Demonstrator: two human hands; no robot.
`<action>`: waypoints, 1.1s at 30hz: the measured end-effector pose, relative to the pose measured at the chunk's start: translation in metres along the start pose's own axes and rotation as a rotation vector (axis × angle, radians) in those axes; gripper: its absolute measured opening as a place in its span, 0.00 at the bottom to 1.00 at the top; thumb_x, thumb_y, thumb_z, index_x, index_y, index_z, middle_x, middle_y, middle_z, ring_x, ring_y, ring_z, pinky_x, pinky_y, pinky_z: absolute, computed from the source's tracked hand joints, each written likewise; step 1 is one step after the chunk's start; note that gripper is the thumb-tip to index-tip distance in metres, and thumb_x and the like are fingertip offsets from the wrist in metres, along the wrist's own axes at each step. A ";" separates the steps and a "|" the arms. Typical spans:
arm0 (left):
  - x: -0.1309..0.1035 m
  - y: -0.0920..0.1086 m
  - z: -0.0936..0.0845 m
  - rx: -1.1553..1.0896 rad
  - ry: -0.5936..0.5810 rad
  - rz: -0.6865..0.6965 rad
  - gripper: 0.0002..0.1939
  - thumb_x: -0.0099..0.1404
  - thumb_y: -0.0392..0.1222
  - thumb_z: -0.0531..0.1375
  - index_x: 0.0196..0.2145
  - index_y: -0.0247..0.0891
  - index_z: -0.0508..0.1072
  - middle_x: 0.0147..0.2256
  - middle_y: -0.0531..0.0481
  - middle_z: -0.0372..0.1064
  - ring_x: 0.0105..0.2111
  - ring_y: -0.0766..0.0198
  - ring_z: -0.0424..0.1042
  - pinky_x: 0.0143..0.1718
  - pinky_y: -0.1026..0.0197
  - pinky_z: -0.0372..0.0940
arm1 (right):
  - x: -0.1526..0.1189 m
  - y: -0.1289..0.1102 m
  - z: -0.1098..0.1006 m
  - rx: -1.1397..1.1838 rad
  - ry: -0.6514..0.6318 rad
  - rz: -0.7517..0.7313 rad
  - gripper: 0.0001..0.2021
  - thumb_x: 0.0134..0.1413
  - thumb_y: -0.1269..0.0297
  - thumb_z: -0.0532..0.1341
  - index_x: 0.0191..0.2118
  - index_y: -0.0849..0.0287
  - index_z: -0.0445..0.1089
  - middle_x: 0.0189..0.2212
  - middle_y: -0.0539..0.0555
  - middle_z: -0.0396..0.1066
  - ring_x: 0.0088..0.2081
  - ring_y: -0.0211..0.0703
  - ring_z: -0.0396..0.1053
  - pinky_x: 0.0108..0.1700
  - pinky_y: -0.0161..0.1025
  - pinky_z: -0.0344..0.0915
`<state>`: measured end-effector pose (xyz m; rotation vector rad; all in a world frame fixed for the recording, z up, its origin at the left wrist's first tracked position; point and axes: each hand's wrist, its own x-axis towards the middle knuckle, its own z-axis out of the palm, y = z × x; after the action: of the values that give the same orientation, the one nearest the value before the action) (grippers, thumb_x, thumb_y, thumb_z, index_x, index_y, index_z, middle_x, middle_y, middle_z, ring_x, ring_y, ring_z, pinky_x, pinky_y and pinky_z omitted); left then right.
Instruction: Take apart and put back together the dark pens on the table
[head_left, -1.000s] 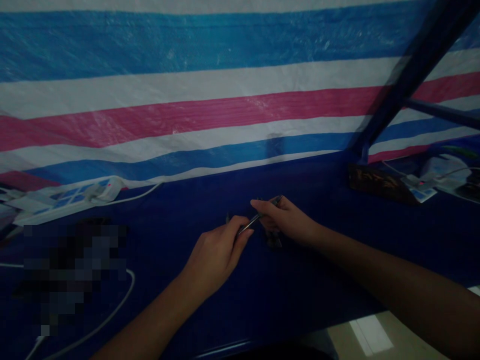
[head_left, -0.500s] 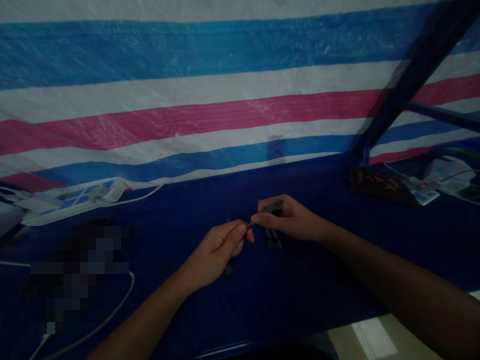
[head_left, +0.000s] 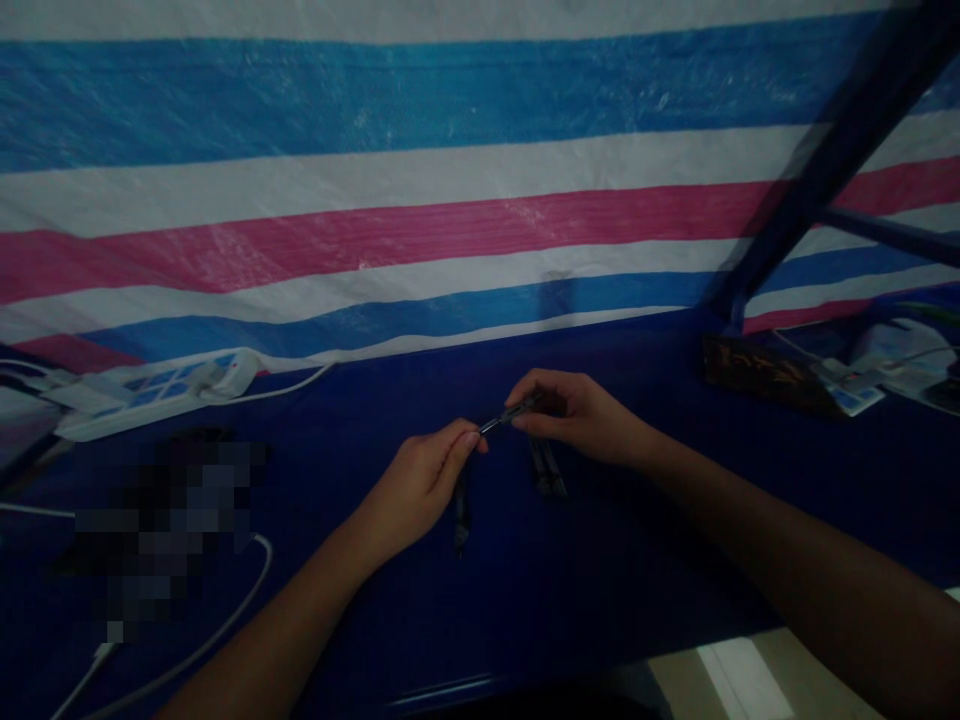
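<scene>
Both hands grip one slim dark pen (head_left: 495, 422) above the blue table. My left hand (head_left: 435, 465) pinches its lower left end between thumb and fingers. At the upper right end, my right hand (head_left: 574, 415) is closed around the pen's thicker part. A thin, shiny stretch shows between the two hands. Below my left fingers lies another dark pen (head_left: 461, 520), partly hidden by that hand. Two more dark pens (head_left: 550, 470) rest side by side under my right hand, their far ends covered by it. Dim light hides finer details.
A white power strip (head_left: 172, 390) with plugs lies at the back left. In front of it is a blurred-out dark object (head_left: 169, 520) with a white cable (head_left: 259, 570). A dark patterned box (head_left: 772, 378) and chargers sit at the right, near a slanting blue post (head_left: 817, 170).
My left hand has shifted slightly up and left, away from my right hand, so more of the held pen shows between them. The pen lying below my left hand is less covered.
</scene>
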<state>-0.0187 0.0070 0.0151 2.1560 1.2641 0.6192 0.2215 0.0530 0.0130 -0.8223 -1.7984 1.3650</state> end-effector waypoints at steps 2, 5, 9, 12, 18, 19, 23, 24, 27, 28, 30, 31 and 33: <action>0.000 -0.001 0.000 0.010 -0.005 -0.011 0.22 0.80 0.50 0.44 0.41 0.39 0.74 0.23 0.58 0.59 0.22 0.66 0.62 0.26 0.63 0.55 | 0.000 0.000 0.001 0.026 0.005 -0.013 0.11 0.56 0.62 0.70 0.42 0.59 0.72 0.28 0.46 0.69 0.29 0.34 0.64 0.32 0.34 0.58; 0.000 -0.003 0.000 0.018 -0.003 -0.014 0.22 0.80 0.50 0.44 0.42 0.39 0.74 0.23 0.58 0.60 0.22 0.66 0.63 0.26 0.63 0.56 | 0.000 0.000 0.002 -0.013 0.052 0.004 0.12 0.59 0.56 0.68 0.41 0.59 0.72 0.29 0.47 0.70 0.29 0.36 0.65 0.33 0.36 0.60; 0.001 -0.006 0.000 0.056 0.021 0.016 0.19 0.80 0.48 0.46 0.43 0.39 0.75 0.25 0.56 0.66 0.24 0.66 0.67 0.28 0.63 0.59 | 0.000 -0.002 0.001 -0.150 0.073 0.015 0.09 0.62 0.58 0.65 0.37 0.59 0.73 0.29 0.49 0.71 0.31 0.37 0.67 0.34 0.37 0.62; 0.002 -0.006 -0.002 0.086 0.031 0.022 0.18 0.79 0.46 0.47 0.43 0.39 0.75 0.27 0.55 0.69 0.25 0.65 0.69 0.29 0.63 0.61 | -0.002 -0.002 0.002 -0.191 0.077 -0.020 0.12 0.56 0.62 0.70 0.45 0.58 0.72 0.35 0.50 0.73 0.34 0.38 0.68 0.37 0.37 0.64; 0.003 -0.005 -0.003 0.117 0.041 0.049 0.17 0.78 0.45 0.48 0.43 0.40 0.75 0.27 0.54 0.70 0.25 0.64 0.69 0.30 0.62 0.62 | -0.001 -0.001 0.004 -0.280 0.115 0.039 0.14 0.66 0.54 0.61 0.35 0.59 0.74 0.27 0.49 0.70 0.30 0.37 0.66 0.33 0.37 0.59; 0.004 -0.005 -0.002 0.123 0.044 0.052 0.16 0.78 0.45 0.48 0.42 0.40 0.75 0.26 0.54 0.70 0.25 0.64 0.70 0.30 0.62 0.62 | 0.000 -0.001 0.004 -0.275 0.099 0.046 0.12 0.64 0.56 0.63 0.35 0.59 0.74 0.26 0.48 0.70 0.29 0.37 0.65 0.33 0.37 0.59; 0.003 -0.007 -0.002 0.132 0.056 0.050 0.16 0.78 0.44 0.48 0.43 0.40 0.75 0.26 0.55 0.70 0.26 0.63 0.71 0.30 0.62 0.61 | 0.001 0.000 0.002 -0.148 0.096 0.004 0.13 0.54 0.61 0.70 0.44 0.59 0.73 0.36 0.50 0.74 0.34 0.38 0.69 0.36 0.37 0.64; 0.003 -0.008 -0.002 0.134 0.057 0.056 0.16 0.78 0.44 0.48 0.43 0.40 0.75 0.26 0.55 0.70 0.26 0.63 0.71 0.30 0.62 0.61 | 0.000 0.000 0.002 -0.148 0.111 0.006 0.14 0.55 0.59 0.70 0.44 0.59 0.73 0.36 0.51 0.75 0.34 0.38 0.70 0.37 0.37 0.64; 0.003 -0.007 -0.002 0.153 0.057 0.086 0.15 0.78 0.43 0.49 0.43 0.40 0.75 0.28 0.54 0.71 0.28 0.62 0.72 0.32 0.61 0.61 | 0.000 -0.002 0.002 -0.217 0.128 0.058 0.12 0.62 0.54 0.65 0.37 0.60 0.74 0.30 0.51 0.74 0.31 0.38 0.69 0.35 0.38 0.62; 0.003 -0.007 -0.002 0.158 0.056 0.091 0.15 0.78 0.43 0.49 0.43 0.41 0.75 0.28 0.54 0.71 0.28 0.62 0.72 0.33 0.61 0.61 | -0.001 -0.002 0.002 -0.227 0.122 0.068 0.12 0.63 0.55 0.64 0.35 0.59 0.73 0.28 0.50 0.73 0.30 0.38 0.68 0.34 0.38 0.62; 0.003 -0.008 -0.002 0.158 0.051 0.092 0.14 0.78 0.42 0.50 0.43 0.41 0.75 0.28 0.55 0.71 0.29 0.62 0.72 0.34 0.60 0.62 | 0.000 -0.003 0.001 -0.183 0.098 0.060 0.09 0.59 0.58 0.67 0.35 0.59 0.73 0.28 0.49 0.72 0.30 0.38 0.68 0.35 0.38 0.62; 0.003 -0.010 -0.002 0.150 0.052 0.088 0.14 0.78 0.42 0.50 0.43 0.41 0.75 0.28 0.55 0.71 0.29 0.62 0.72 0.34 0.61 0.62 | 0.000 -0.003 0.000 -0.140 0.089 0.051 0.08 0.57 0.60 0.68 0.36 0.59 0.73 0.29 0.49 0.73 0.31 0.38 0.68 0.35 0.37 0.62; 0.003 -0.012 -0.001 0.113 0.056 0.072 0.12 0.78 0.42 0.51 0.45 0.41 0.74 0.29 0.55 0.72 0.29 0.63 0.73 0.34 0.62 0.62 | 0.002 -0.003 -0.001 -0.052 0.078 0.044 0.08 0.55 0.63 0.70 0.37 0.59 0.73 0.31 0.49 0.73 0.33 0.38 0.69 0.37 0.37 0.63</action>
<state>-0.0256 0.0149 0.0080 2.2999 1.2832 0.6561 0.2217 0.0545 0.0160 -0.9346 -1.7713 1.3011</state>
